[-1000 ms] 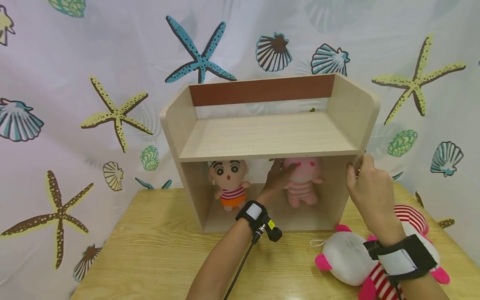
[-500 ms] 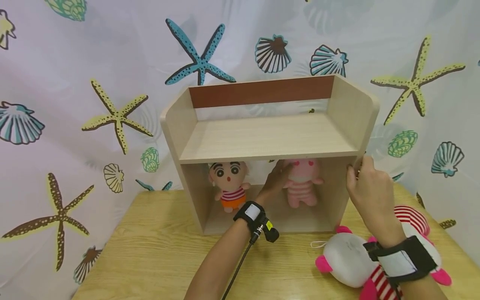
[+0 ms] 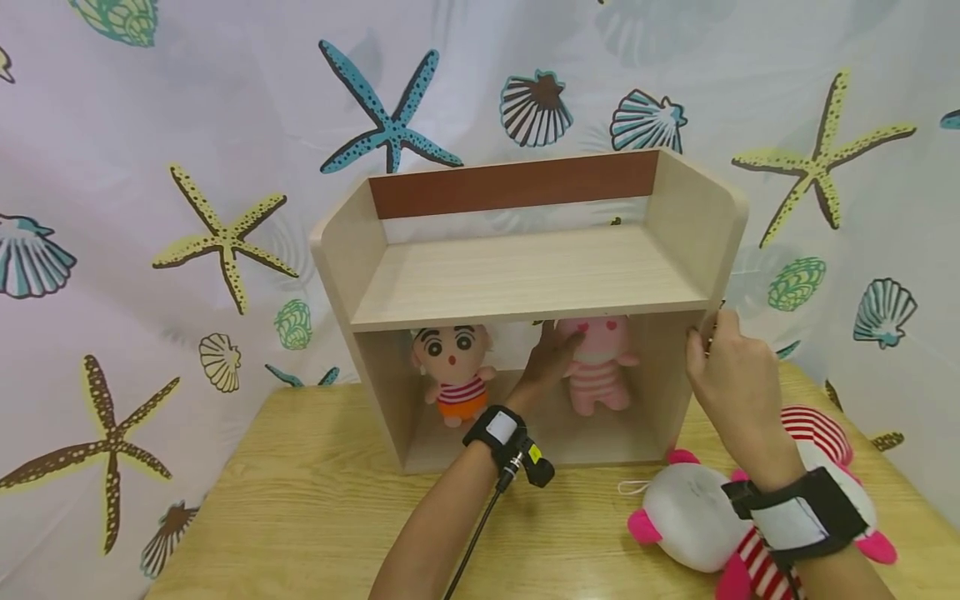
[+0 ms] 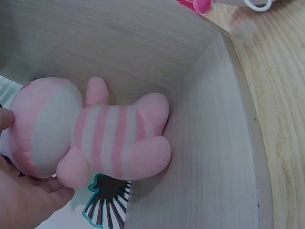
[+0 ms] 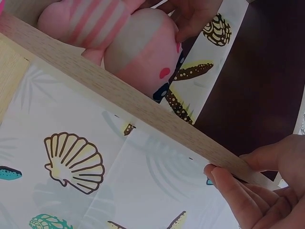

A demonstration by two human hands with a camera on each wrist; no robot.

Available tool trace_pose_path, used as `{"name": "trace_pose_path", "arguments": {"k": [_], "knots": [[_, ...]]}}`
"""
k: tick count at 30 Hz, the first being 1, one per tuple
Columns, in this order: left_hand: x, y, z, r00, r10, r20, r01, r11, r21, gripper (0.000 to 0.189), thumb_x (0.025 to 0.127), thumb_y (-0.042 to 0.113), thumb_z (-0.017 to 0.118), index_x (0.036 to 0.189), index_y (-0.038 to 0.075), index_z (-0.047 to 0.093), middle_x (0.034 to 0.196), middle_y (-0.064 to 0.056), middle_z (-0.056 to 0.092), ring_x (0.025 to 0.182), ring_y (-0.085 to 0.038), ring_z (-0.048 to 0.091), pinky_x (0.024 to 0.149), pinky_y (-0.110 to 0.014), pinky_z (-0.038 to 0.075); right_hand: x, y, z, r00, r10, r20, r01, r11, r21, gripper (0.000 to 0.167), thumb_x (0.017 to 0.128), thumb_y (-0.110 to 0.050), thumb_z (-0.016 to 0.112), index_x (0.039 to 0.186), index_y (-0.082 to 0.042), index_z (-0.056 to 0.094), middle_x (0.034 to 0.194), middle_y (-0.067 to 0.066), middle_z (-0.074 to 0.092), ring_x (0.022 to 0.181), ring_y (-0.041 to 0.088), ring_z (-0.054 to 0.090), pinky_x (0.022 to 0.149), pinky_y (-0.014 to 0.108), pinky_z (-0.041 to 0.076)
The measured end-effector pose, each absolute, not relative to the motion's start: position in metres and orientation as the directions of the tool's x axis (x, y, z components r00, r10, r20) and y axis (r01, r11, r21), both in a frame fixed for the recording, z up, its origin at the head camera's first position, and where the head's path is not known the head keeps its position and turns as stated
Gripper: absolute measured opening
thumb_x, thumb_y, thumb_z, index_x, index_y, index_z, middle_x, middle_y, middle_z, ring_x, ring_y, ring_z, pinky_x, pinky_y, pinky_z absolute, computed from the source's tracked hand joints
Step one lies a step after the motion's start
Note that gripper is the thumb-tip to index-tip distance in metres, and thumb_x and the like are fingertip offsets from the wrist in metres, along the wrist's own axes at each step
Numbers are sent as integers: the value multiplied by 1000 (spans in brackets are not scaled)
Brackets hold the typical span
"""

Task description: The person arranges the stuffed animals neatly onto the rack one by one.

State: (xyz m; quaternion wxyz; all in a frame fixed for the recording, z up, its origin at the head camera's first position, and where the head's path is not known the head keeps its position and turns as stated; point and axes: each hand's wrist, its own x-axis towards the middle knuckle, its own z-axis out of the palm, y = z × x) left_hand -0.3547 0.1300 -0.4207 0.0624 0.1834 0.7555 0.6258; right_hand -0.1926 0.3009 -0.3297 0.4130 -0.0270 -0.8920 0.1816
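Note:
A pink plush doll (image 3: 597, 381) with striped body and heart eyes stands in the lower right compartment of a pale wooden shelf (image 3: 540, 271). My left hand (image 3: 551, 360) holds its head from the left, thumb on the face and fingers behind, as the left wrist view shows. The shelf board partly hides the top of the head. With thumb and fingers, my right hand (image 3: 738, 379) pinches the front edge of the shelf's right side panel (image 5: 157, 114). Left of the pink doll, a plush boy doll (image 3: 456, 367) in a striped top and orange shorts leans inside the same compartment.
On the wooden table (image 3: 300, 500), a grey-white plush toy (image 3: 693, 517) with pink limbs lies right of the shelf. Behind it is another plush with a red-striped cap (image 3: 817, 429), partly covered by my right forearm. A patterned curtain (image 3: 247, 100) hangs behind. A cable runs from the left wrist.
The head view has shifted slightly, so the scene sits a little further left. Both hands keep their places on the doll and the shelf panel.

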Motion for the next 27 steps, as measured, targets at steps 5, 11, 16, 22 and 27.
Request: {"name": "trace_pose_path", "arguments": {"k": [5,11,16,22,27], "knots": [[-353,127,-421,-933,343,104,162,144,976,77,96,51,55,160,32,16,151,-15,44,99,-22,69,98,-37,46,-192,301,-330,-660,203,723,-100,931,-352,29,94,-5,64,102,20,51,72,37,59,59,52,62,47,54,51],[-351,122,-420,-933,348,95,133,88,987,79,95,57,55,159,36,14,155,-13,39,104,-22,68,107,-42,38,-193,300,-330,-661,207,722,-100,928,-358,29,95,-6,64,102,20,52,71,36,59,58,51,62,46,53,50],[-347,116,-416,-930,333,155,192,81,978,77,96,52,55,160,32,17,156,-16,35,130,-30,51,109,-44,35,-194,299,-330,-660,200,724,-105,930,-352,29,95,-6,63,102,20,52,69,35,59,57,51,61,45,53,49],[-343,106,-410,-917,321,238,285,108,952,73,98,40,55,160,25,21,157,-16,34,139,-39,36,110,-48,34,-194,299,-329,-652,193,733,-109,933,-343,27,94,-5,64,98,19,51,62,31,55,50,47,58,42,51,46],[-338,99,-405,-886,329,326,390,150,909,64,100,31,53,156,13,27,154,-18,39,140,-36,36,111,-48,33,-193,300,-330,-650,198,733,-106,932,-346,27,94,-5,64,98,19,51,63,31,56,51,48,58,43,51,46]]}}
